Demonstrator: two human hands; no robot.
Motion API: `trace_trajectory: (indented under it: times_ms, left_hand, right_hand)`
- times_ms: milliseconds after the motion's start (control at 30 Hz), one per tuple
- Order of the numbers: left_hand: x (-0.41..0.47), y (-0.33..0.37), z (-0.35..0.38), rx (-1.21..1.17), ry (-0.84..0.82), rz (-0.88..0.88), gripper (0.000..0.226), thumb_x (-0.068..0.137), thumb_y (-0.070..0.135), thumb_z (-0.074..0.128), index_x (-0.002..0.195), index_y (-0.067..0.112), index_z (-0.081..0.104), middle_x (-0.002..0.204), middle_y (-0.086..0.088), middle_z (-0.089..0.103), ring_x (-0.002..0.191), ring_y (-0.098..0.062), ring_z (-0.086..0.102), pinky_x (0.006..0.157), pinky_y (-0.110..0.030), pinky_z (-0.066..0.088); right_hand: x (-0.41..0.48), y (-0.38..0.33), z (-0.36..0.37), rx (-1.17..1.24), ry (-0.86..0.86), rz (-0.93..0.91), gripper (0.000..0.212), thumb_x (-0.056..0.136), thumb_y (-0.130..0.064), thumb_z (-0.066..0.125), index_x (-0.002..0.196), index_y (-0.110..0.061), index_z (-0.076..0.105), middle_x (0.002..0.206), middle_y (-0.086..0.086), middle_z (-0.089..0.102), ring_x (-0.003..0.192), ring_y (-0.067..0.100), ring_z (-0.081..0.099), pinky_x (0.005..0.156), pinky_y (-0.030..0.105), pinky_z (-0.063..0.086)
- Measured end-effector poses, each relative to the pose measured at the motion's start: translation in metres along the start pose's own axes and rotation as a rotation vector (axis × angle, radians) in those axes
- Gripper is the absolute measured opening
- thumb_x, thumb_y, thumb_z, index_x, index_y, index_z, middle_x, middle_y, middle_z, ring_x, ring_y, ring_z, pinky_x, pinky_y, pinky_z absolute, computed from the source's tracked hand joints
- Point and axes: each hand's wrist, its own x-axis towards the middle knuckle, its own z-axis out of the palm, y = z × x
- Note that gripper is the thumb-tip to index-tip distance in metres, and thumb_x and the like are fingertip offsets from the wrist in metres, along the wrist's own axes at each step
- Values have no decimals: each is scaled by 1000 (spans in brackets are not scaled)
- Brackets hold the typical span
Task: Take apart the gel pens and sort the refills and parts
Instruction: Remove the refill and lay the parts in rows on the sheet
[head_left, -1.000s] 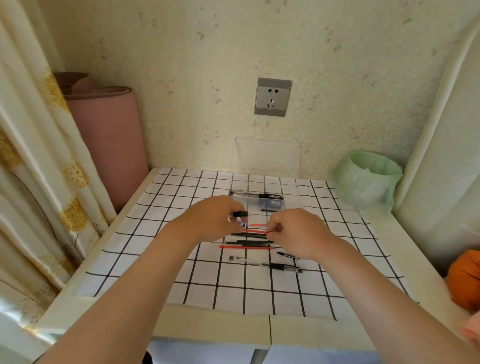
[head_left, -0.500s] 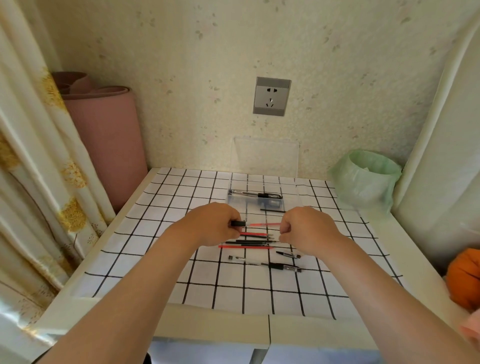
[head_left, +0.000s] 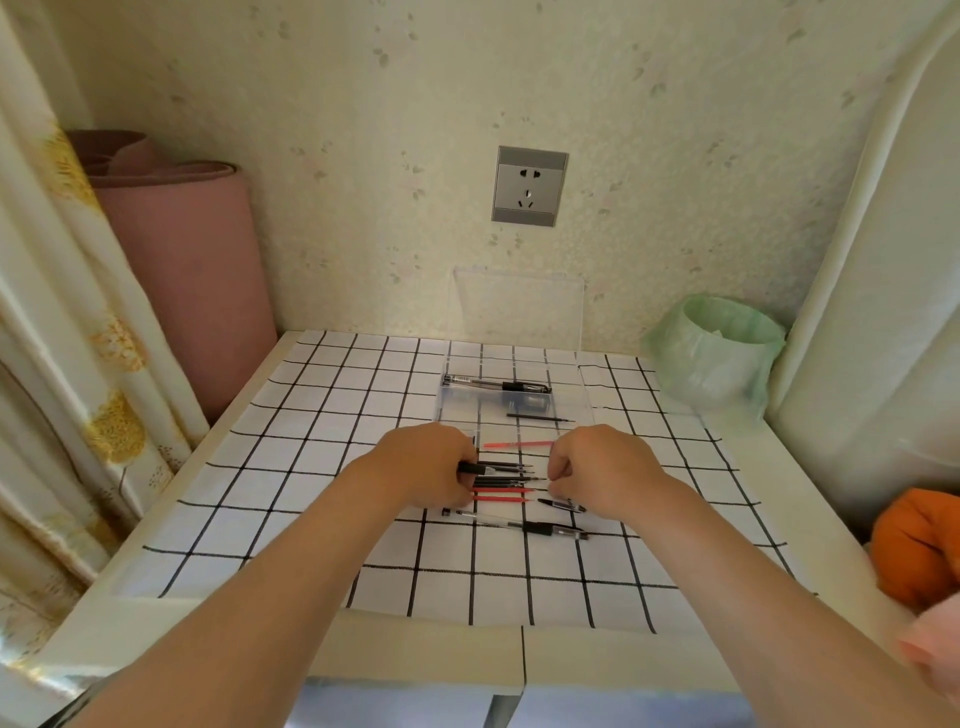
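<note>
My left hand (head_left: 423, 467) grips a short black pen piece (head_left: 470, 468) over the checked cloth. My right hand (head_left: 605, 473) has its fingers curled and seems to pinch the right end of a red refill (head_left: 519, 445), which is clear of the black piece. Between the hands a row of black and red refills (head_left: 501, 483) lies on the cloth. In front of them lie a pen tip section (head_left: 561, 504), a small black cap (head_left: 445, 512) and a whole gel pen (head_left: 519, 526). The clear tray (head_left: 584, 400) behind holds another whole pen (head_left: 493, 385) and a black refill (head_left: 540, 418).
A clear lid (head_left: 519, 306) leans on the wall under a socket (head_left: 529, 186). A green-bagged bin (head_left: 717, 353) stands at the back right. A pink roll (head_left: 182, 286) and a curtain (head_left: 67, 364) flank the left; an orange thing (head_left: 914, 545) lies right.
My hands have drawn apart and dropped a little toward the row of refills. The red refill now shows full length beside the right hand, apart from the black piece.
</note>
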Motion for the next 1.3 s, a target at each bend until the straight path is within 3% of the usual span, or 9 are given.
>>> trace_trajectory:
  times_ms: [167, 400, 500, 633, 800, 900, 1033, 1167, 1300]
  left_hand:
    - [1, -1, 1, -10, -2, -10, 12, 82, 33, 63, 74, 30, 55, 72, 10, 56, 68, -10, 53, 59, -25, 41]
    - [5, -9, -11, -76, 113, 14, 10, 87, 34, 62, 96, 30, 63, 90, 9, 62, 82, -12, 57, 65, -26, 42]
    - [10, -14, -13, -102, 196, 2, 18, 90, 37, 61, 107, 31, 64, 97, 10, 62, 86, -11, 55, 70, -26, 42]
    - [15, -19, -13, -124, 247, -15, 19, 92, 45, 58, 107, 35, 63, 100, 10, 65, 85, -11, 57, 72, -28, 47]
    - [20, -22, -14, -127, 271, -40, 21, 94, 49, 53, 102, 34, 64, 92, 11, 65, 79, -10, 55, 66, -28, 42]
    - [19, -25, -14, -136, 274, -44, 22, 95, 49, 52, 104, 33, 64, 94, 9, 66, 82, -12, 57, 71, -30, 46]
    - [18, -28, -15, -124, 273, -48, 24, 94, 50, 52, 105, 33, 65, 95, 9, 66, 84, -13, 58, 71, -30, 46]
    - [16, -30, -15, -112, 275, -50, 24, 95, 50, 52, 105, 32, 65, 91, 10, 64, 82, -12, 57, 68, -28, 43]
    - [13, -31, -18, -131, 255, -49, 26, 96, 48, 50, 104, 30, 68, 90, 9, 65, 82, -12, 59, 68, -28, 44]
  right_hand:
    - [1, 2, -7, 47, 12, -10, 24, 84, -42, 69, 107, -35, 70, 104, -14, 67, 97, 10, 62, 82, 28, 50]
    - [21, 13, -28, 51, 269, -37, 16, 94, -32, 59, 103, -36, 71, 100, -14, 71, 90, 10, 63, 76, 28, 51]
    - [40, 17, -30, -34, 216, -55, 17, 93, -28, 61, 103, -36, 72, 102, -13, 71, 93, 11, 64, 77, 27, 51]
    - [61, 9, -38, -113, 46, -108, 13, 86, -29, 70, 96, -36, 74, 94, -16, 70, 88, 9, 63, 70, 24, 44]
    - [82, -6, -35, -141, -82, -118, 11, 84, -27, 71, 89, -35, 76, 92, -15, 71, 86, 11, 65, 81, 30, 54]
    - [90, -8, -31, -145, -118, -109, 14, 85, -23, 68, 90, -33, 77, 93, -13, 73, 86, 11, 65, 83, 30, 55]
    - [94, -8, -29, -122, -163, -104, 18, 87, -16, 66, 93, -29, 77, 92, -10, 72, 68, 5, 60, 74, 24, 52]
    - [96, -10, -26, -154, -137, -120, 18, 86, -17, 66, 90, -29, 78, 90, -11, 72, 82, 11, 65, 83, 31, 56]
    - [94, -9, -27, -141, -138, -125, 15, 86, -17, 64, 87, -27, 76, 88, -8, 72, 83, 14, 65, 82, 32, 56]
